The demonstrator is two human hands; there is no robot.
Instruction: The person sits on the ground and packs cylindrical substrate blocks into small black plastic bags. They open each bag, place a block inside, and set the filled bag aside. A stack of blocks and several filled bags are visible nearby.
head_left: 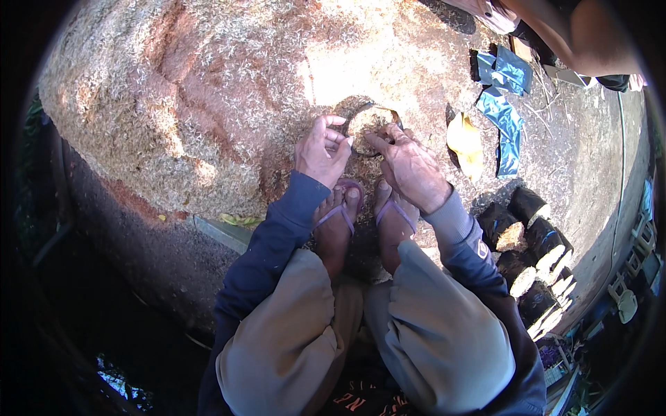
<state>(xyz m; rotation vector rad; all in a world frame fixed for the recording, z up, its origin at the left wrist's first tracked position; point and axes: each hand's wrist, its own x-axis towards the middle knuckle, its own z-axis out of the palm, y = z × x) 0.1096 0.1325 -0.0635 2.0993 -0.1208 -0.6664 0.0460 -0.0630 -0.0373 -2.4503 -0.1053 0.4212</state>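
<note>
Much husk-like litter [208, 90] heaped on sunlit ground [586, 149]; left hand [322, 152] released; right hand [415, 166] at filled container [395, 111], grip unclear.

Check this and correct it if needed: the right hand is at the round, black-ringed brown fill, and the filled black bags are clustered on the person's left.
One thing is wrong: the filled black bags are clustered on the person's right, as the head view shows. The right hand is indeed at the round, black-ringed brown fill.
</note>
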